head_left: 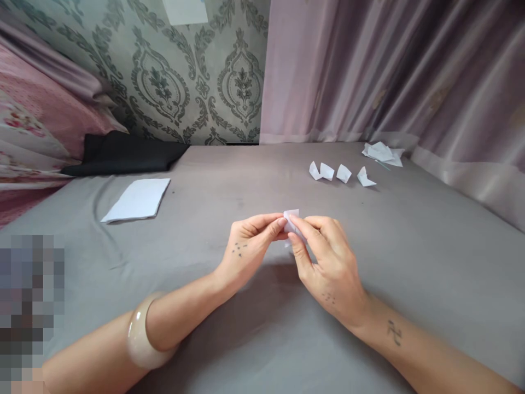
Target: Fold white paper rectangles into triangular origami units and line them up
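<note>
Spread beneath everything, a grey cloth-covered surface (233, 186), lightly wrinkled toward the left. Hanging down the right side and round to the far edge, a shiny mauve curtain (348, 71). Next to it, straight ahead, a grey-green wall (200, 71) with dark scrolled ornament. Bunched at the far left, pink floral fabric (33, 109); in front of that, crumpled on the surface, a black cloth (131, 154). Nearer, well to the left of both hands, a flat white paper stack (137, 200).

In the middle, reaching in from lower left and lower right, the left hand (250, 243) and right hand (328, 260), fingertips nearly meeting. Both clamped by thumb and fingers on one small piece of folded paper (292, 213). Beyond, at the far right near the curtain, a loose pile of white paper (379, 151). Around the left forearm, a pale bangle (139, 334).

Past the right hand, well apart from it, a short row of folded white pieces (343, 174), some tilted upright; impossible to tell the leftmost two as joined or separate. Smallest of all, the folded paper: directly between the two hands, pinched at its left by one and at its right by the other, partly hidden behind fingers.
</note>
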Demonstrator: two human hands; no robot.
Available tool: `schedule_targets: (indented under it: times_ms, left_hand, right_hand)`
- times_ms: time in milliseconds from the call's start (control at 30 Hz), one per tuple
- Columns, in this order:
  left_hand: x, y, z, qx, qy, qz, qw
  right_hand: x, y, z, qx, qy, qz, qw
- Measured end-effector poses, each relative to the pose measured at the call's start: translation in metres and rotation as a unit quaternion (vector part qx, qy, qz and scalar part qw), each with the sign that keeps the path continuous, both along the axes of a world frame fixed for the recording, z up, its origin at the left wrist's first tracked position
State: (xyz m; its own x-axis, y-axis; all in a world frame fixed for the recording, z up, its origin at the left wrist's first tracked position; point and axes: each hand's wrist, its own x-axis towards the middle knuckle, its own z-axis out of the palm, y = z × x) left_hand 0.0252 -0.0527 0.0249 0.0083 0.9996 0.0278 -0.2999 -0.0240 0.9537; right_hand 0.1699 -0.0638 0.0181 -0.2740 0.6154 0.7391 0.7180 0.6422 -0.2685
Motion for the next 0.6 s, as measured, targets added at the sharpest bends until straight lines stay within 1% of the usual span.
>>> schedule_targets:
  times_ms: [200, 433, 600]
  left_hand:
    - [-0.001, 0.0, 0.0, 0.007, 0.011, -0.03, 0.999]
    - [-0.002, -0.001, 0.002, 0.019, 0.025, -0.042, 0.999]
    - [-0.002, -0.001, 0.002, 0.03, 0.025, -0.044, 0.998]
  right_hand:
    - [-0.003, 0.001, 0.009, -0.049, 0.058, -0.017, 0.997]
    - [-0.005, -0.001, 0.016, -0.104, 0.108, 0.008, 0.989]
    - [-0.004, -0.001, 0.016, -0.099, 0.106, 0.009, 0.989]
